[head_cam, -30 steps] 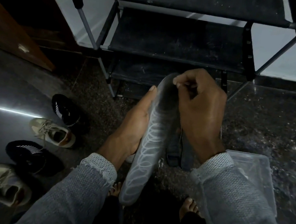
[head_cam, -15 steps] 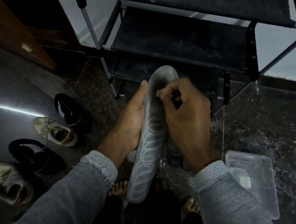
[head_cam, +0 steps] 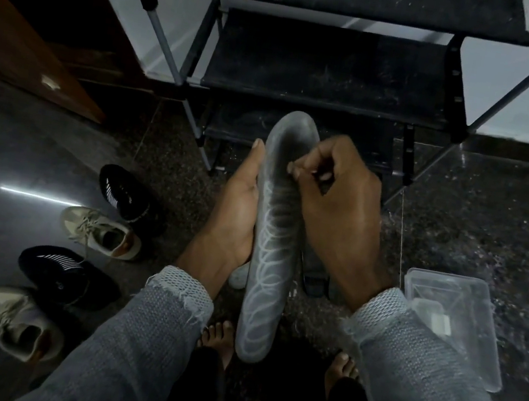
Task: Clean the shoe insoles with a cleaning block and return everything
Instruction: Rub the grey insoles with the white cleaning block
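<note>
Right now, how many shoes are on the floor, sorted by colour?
Black shoes: 2
Beige shoes: 2
Total: 4, in one row that alternates black and beige, left of the person's left hand.

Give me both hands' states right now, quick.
Left hand: holds the grey insole from the side, thumb straight along its edge.
Right hand: fingers curled, pressing on the insole; the cleaning block itself is hidden.
</note>
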